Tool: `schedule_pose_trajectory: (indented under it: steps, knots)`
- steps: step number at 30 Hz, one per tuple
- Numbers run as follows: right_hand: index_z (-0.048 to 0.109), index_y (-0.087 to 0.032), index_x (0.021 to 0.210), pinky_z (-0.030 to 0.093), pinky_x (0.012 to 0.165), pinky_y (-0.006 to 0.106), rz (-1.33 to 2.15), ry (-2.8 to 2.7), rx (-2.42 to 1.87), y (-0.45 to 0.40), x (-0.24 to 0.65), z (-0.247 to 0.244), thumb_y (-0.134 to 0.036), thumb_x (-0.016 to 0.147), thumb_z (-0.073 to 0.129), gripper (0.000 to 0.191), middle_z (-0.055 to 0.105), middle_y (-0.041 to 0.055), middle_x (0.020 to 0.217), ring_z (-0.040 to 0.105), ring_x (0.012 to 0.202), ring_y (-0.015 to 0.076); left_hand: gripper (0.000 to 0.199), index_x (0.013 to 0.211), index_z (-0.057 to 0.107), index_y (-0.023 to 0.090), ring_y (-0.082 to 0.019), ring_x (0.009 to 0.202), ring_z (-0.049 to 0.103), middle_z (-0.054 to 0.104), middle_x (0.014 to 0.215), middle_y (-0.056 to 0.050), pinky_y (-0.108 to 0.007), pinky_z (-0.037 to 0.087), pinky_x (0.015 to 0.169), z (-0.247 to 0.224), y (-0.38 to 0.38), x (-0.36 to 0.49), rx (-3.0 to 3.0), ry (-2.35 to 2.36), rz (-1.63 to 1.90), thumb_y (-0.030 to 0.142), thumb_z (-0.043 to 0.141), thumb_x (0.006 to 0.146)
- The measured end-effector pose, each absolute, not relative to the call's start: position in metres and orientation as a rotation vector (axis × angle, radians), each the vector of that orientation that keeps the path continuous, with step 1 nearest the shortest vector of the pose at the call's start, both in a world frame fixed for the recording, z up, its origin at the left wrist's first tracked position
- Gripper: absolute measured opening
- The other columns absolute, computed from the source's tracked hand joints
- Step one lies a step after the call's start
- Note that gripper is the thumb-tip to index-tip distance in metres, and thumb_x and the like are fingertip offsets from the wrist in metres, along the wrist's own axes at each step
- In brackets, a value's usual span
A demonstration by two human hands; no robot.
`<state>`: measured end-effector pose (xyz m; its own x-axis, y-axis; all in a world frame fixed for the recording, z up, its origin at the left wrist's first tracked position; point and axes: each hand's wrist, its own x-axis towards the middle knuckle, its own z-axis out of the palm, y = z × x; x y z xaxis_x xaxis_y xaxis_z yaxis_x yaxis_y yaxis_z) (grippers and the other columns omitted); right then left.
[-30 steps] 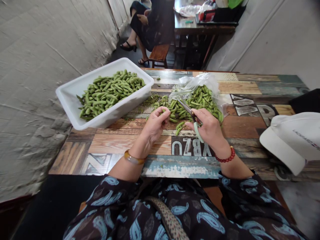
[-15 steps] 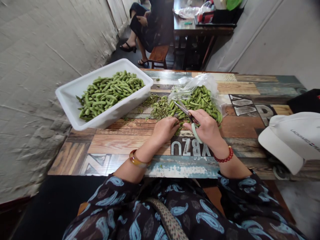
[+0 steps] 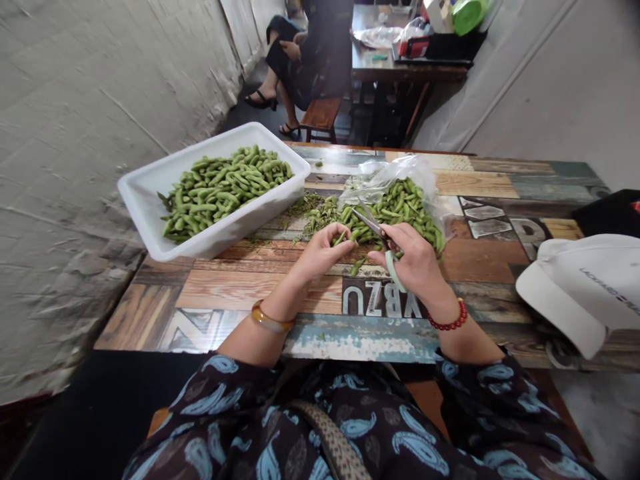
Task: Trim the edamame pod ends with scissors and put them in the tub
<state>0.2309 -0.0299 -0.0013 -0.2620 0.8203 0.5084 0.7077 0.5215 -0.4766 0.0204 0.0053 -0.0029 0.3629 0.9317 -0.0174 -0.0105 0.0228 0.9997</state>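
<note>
My left hand pinches a green edamame pod between thumb and fingers. In my right hand is a pair of scissors with pale green handles, its blades pointing up and left. Just beyond both hands, a heap of pods spills from a clear plastic bag. A small pile of trimmed ends and stems lies left of it. At the left, a white plastic tub holds many pods.
A white cap lies at the table's right edge, with a dark item behind it. A rough wall runs along the left. Beyond the table, a person sits on a wooden stool near another table.
My left hand has lifted a little from the table by the heap, and a pod now shows in its fingers. My right hand stays nearly in place with the scissors.
</note>
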Motion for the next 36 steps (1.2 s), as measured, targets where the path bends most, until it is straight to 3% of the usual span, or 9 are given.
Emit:
schedule_pose_trajectory:
  steps: [4, 7, 23, 30, 36]
  knots:
    - [0.058, -0.019, 0.129, 0.057, 0.083, 0.040, 0.251, -2.080, -1.207, -0.0304, 0.2297, -0.0005, -0.037, 0.084, 0.073, 0.050, 0.064, 0.0121, 0.110, 0.065, 0.097, 0.0267, 0.037, 0.096, 0.059, 0.016, -0.006, 0.055, 0.044, 0.062, 0.081, 0.000, -0.020, 0.033, 0.051, 0.0006, -0.0001, 0.0223, 1.131, 0.856, 0.912, 0.038, 0.077, 0.073]
    - [0.057, -0.021, 0.130, 0.056, 0.085, 0.041, 0.277, -2.114, -1.182, -0.0310, 0.2283, -0.0004, -0.036, 0.082, 0.075, 0.053, 0.064, 0.0113, 0.110, 0.064, 0.099, 0.0272, 0.034, 0.090, 0.063, 0.015, -0.005, 0.053, 0.044, 0.061, 0.077, 0.001, -0.019, 0.032, 0.049, -0.0012, -0.0007, 0.0231, 1.113, 0.857, 0.941, 0.042, 0.076, 0.075]
    - [0.057, -0.020, 0.131, 0.054, 0.085, 0.042, 0.333, -2.176, -1.169, -0.0336, 0.2238, 0.0025, -0.034, 0.083, 0.073, 0.052, 0.063, 0.0118, 0.110, 0.063, 0.098, 0.0272, 0.031, 0.093, 0.076, 0.016, -0.008, 0.054, 0.044, 0.064, 0.069, -0.001, -0.022, 0.036, 0.053, -0.0021, -0.0012, 0.0233, 1.277, 0.818, 0.965, 0.043, 0.075, 0.077]
    - [0.059, -0.020, 0.126, 0.054, 0.079, 0.038, 0.314, -2.164, -1.152, -0.0334, 0.2235, 0.0022, -0.039, 0.086, 0.070, 0.046, 0.063, 0.0104, 0.103, 0.063, 0.089, 0.0249, 0.028, 0.092, 0.077, 0.017, -0.017, 0.078, 0.061, 0.070, 0.077, -0.005, -0.026, 0.047, 0.070, 0.0000, -0.0022, 0.0226, 1.372, 0.842, 0.993, 0.041, 0.073, 0.079]
    - [0.060, -0.020, 0.125, 0.053, 0.074, 0.035, 0.286, -2.189, -1.188, -0.0360, 0.2228, 0.0056, -0.042, 0.090, 0.065, 0.042, 0.064, 0.0095, 0.100, 0.063, 0.084, 0.0232, 0.022, 0.085, 0.075, 0.017, -0.017, 0.087, 0.062, 0.071, 0.089, -0.005, -0.029, 0.047, 0.082, -0.0031, 0.0008, 0.0218, 1.427, 0.854, 1.040, 0.038, 0.074, 0.079]
